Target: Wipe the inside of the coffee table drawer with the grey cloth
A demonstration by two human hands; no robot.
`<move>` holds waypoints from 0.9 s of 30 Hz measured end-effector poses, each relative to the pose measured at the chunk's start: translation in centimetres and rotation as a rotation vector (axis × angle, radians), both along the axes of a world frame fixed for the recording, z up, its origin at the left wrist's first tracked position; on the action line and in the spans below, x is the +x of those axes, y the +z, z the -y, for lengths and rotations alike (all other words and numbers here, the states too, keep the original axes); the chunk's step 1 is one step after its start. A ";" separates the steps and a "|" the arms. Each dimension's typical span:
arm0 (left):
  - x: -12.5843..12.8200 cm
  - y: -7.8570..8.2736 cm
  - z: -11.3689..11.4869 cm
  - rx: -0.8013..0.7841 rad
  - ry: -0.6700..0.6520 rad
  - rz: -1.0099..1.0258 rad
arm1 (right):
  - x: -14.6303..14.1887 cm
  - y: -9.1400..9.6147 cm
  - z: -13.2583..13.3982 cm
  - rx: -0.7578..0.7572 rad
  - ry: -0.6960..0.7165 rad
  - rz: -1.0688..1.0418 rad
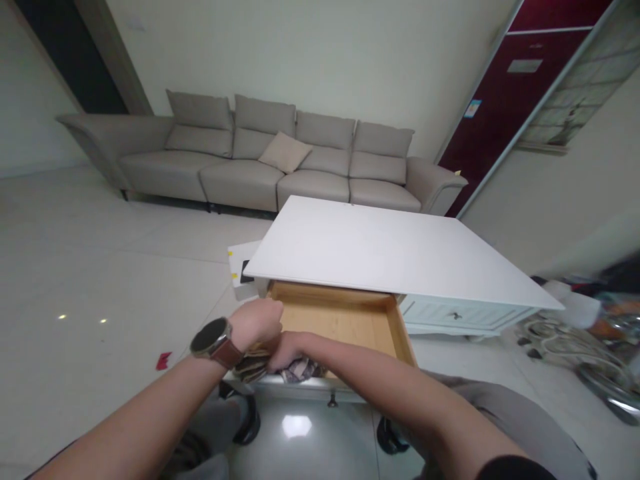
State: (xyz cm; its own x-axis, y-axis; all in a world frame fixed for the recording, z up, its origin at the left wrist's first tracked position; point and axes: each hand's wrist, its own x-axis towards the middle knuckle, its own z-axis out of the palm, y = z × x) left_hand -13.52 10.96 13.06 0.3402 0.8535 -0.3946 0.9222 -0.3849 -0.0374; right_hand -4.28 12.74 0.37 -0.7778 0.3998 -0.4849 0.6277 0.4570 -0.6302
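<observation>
A pulled-out drawer with a pale wooden inside juts from the white table towards me. Bundled in its front left corner lie a brown striped cloth and a grey-pink patterned cloth. My left hand, with a watch on the wrist, is curled closed over the drawer's left side; whatever its fingers hold is hidden. Just in front of it, my right hand reaches across and down between the two cloths. Its fingers curl down against the patterned cloth, with their tips out of sight.
A closed drawer front is to the right. A white box stands by the table's left end. Behind is a grey sofa with a beige cushion. A red scrap lies on the floor; clutter sits far right.
</observation>
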 end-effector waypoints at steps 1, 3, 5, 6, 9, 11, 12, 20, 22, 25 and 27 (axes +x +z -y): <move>-0.4 0.0 -0.3 -0.006 -0.004 0.005 | -0.6 0.1 0.0 0.011 0.040 0.009; -0.9 0.0 -0.7 -0.019 -0.026 0.016 | -0.5 0.4 -0.1 0.010 0.075 0.042; -1.0 0.0 -0.9 -0.033 -0.049 0.026 | 1.1 0.7 0.0 -0.004 0.089 0.070; -0.9 0.0 -0.9 -0.037 -0.060 0.031 | 2.5 1.0 0.1 -0.015 0.096 0.090; -0.2 0.0 -0.8 -0.043 -0.108 0.056 | 7.9 1.7 0.9 -0.089 0.086 0.192; 0.4 0.1 -0.6 -0.048 -0.127 0.063 | 12.3 2.1 1.8 -0.158 0.024 0.265; 0.6 0.2 -0.4 -0.057 -0.127 0.065 | 14.6 2.3 2.3 -0.170 -0.023 0.315; 2.5 -1.0 1.0 -0.192 -0.171 0.066 | 28.5 4.2 6.3 -0.127 -0.412 0.567; 3.1 -2.1 1.4 -0.228 -0.206 0.047 | 29.8 5.3 6.3 -0.073 -0.497 0.488; 4.2 -3.7 1.9 -0.250 -0.242 0.025 | 31.5 7.3 5.2 0.064 -0.573 0.231; 4.7 -4.3 2.3 -0.235 -0.259 0.035 | 32.9 8.6 4.2 0.154 -0.677 0.049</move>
State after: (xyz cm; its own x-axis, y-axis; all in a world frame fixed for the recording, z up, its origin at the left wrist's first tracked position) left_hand -8.79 8.70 8.72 0.5503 0.6240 -0.5547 0.7919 -0.6006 0.1100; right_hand 28.62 8.49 8.94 -0.3118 0.8561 -0.4121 0.8321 0.0367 -0.5534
